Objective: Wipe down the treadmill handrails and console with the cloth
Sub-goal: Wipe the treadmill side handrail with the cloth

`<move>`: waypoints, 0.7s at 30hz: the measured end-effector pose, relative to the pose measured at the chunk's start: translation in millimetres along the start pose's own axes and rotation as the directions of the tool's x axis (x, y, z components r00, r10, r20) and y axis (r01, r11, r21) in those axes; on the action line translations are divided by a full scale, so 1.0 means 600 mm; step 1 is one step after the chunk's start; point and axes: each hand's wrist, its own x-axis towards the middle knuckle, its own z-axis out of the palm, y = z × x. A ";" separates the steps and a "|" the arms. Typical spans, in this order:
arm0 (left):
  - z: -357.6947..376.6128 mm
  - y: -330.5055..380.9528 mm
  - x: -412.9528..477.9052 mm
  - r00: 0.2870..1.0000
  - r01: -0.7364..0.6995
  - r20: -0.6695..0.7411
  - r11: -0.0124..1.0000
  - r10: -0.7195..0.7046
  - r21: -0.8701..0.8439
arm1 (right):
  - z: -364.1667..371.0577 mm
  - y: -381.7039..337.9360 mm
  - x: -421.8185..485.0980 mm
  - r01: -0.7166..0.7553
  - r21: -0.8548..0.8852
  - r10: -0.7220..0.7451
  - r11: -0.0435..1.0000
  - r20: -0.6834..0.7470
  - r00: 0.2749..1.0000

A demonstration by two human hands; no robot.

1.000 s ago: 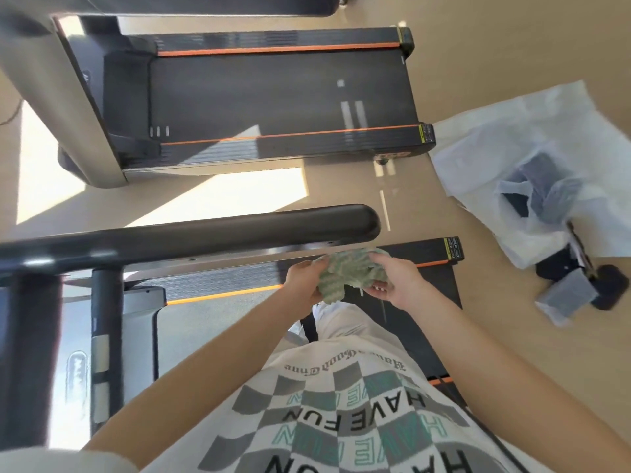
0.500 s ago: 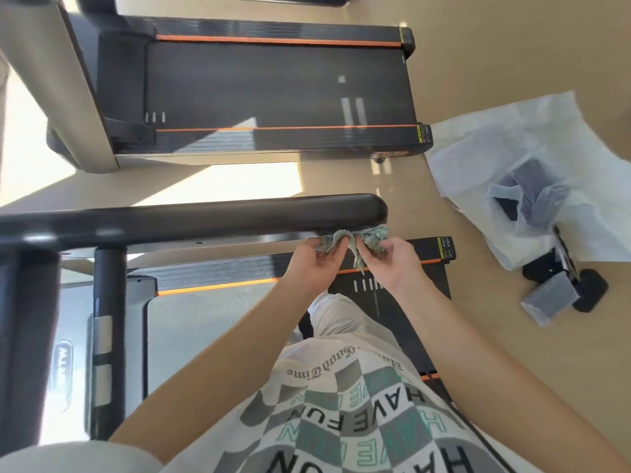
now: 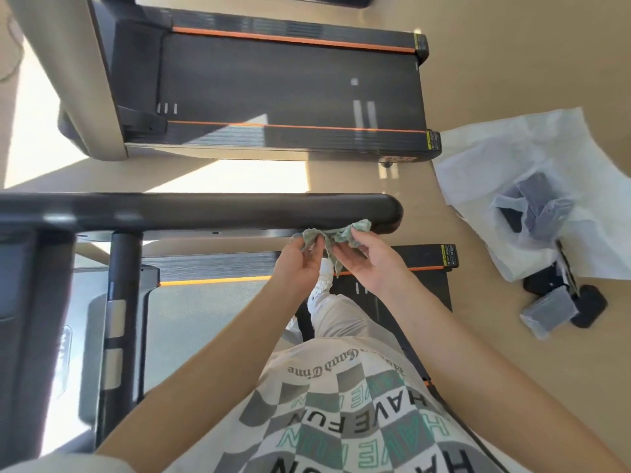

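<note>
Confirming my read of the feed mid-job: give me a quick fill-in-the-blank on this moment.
The left hand and right hand both pinch a crumpled green ____.
It is held at the rounded end of the black ____.
The white bag lies on the floor on the person's ____ side.
Missing: cloth; handrail; right.

1. crumpled pale green cloth [image 3: 329, 235] pinched between left hand [image 3: 300, 264] and right hand [image 3: 367, 259], just under the rounded end of the black padded handrail [image 3: 205, 208].
2. second black treadmill with orange stripes [image 3: 290, 87] beyond it on the tan floor.
3. white plastic bag [image 3: 512, 158] holding grey packets at right.
</note>
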 end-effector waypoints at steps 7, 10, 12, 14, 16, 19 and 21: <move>-0.051 0.045 -0.004 0.991 -0.133 -0.003 0.991 0.133 0.024 | 0.039 0.040 0.009 -0.114 -0.115 0.111 0.987 -0.033 0.993; -0.071 0.053 -0.002 0.987 -0.141 0.079 0.990 0.142 -0.016 | 0.051 0.053 0.027 -0.206 -0.094 0.204 0.974 -0.029 0.979; -0.079 0.066 0.004 0.987 -0.129 0.090 0.991 0.132 -0.035 | 0.059 0.062 0.023 -0.145 -0.080 0.143 0.986 -0.030 0.989; -0.086 0.074 0.014 0.985 -0.154 0.069 0.987 0.156 -0.045 | 0.075 0.069 0.013 -0.159 -0.097 0.158 0.982 -0.020 0.987; -0.090 0.087 0.024 0.986 -0.162 0.017 0.980 0.165 -0.113 | 0.090 0.081 0.011 -0.162 -0.127 0.164 0.979 0.003 0.986; -0.103 0.106 0.037 0.988 -0.151 0.021 0.980 0.155 -0.132 | 0.108 0.096 0.007 -0.203 -0.128 0.205 0.971 -0.002 0.979; -0.105 0.112 0.026 0.979 -0.200 0.015 0.977 0.202 -0.076 | 0.120 0.103 0.001 -0.228 -0.113 0.232 0.967 0.022 0.972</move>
